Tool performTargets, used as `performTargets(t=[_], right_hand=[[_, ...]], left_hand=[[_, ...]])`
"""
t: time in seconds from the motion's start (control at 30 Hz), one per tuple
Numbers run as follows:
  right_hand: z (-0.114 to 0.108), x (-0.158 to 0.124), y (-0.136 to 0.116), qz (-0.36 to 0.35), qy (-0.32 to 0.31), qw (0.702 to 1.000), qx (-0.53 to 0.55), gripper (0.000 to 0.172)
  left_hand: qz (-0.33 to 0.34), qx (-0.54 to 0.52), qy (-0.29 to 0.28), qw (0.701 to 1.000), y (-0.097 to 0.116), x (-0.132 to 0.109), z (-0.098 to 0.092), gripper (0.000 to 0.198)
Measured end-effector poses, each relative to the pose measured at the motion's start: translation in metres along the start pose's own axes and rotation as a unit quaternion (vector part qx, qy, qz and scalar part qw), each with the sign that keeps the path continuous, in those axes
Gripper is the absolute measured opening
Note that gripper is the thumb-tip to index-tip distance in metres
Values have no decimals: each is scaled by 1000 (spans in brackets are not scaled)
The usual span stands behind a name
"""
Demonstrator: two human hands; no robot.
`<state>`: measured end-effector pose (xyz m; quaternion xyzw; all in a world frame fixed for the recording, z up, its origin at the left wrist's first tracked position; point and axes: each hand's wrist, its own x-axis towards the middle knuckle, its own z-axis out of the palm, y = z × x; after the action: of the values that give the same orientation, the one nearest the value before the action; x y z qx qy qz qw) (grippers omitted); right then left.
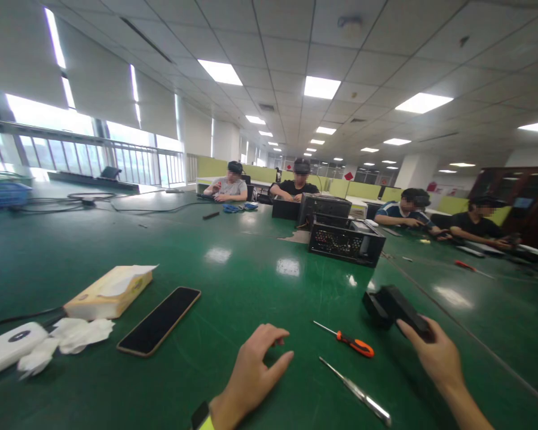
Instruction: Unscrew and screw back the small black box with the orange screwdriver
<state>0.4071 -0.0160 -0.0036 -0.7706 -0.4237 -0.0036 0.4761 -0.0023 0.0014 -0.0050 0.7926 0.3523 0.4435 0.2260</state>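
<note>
My right hand (433, 355) is closed around one end of a black blocky device (397, 310), whose exact kind I cannot make out. A second black part (376, 309) shows at its left end; whether the device touches the table is unclear. My left hand (262, 361) is over the green table (233, 286), thumb apart from its bent fingers, with nothing in it. Between my hands lies a screwdriver with an orange and black handle (356, 343). Closer to me rests a silver screwdriver (356, 391), pointing away and to the left.
Left of my hands lie a phone (159, 322), a tissue pack (112, 292), crumpled tissues (80, 334) and a white device (13, 349). An open black computer case (347, 242) stands ahead. Several people sit across the table; another screwdriver (466, 266) lies at the right.
</note>
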Motion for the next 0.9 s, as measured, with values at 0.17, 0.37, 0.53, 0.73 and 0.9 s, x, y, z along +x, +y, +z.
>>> performTargets(t=[0.17,0.37,0.53,0.73,0.9], right_hand=[[31,-91,-82,-223,-324,915,91,48],[40,-119,-104,-301,-419,855,57,51],[37,-67,-68,-224,-275,935,19,44],[33,-46,-45,-97,-289,942,143,31],[36,-63,-59,-27,-216,935,280,42]], left_hand=[[22,16,-34,999,4,0,-1,68],[45,62,-145,986,14,5,-7,44],[47,57,-158,985,15,6,-6,45],[30,54,-145,987,11,3,-1,38],[67,65,-139,986,9,3,2,34]])
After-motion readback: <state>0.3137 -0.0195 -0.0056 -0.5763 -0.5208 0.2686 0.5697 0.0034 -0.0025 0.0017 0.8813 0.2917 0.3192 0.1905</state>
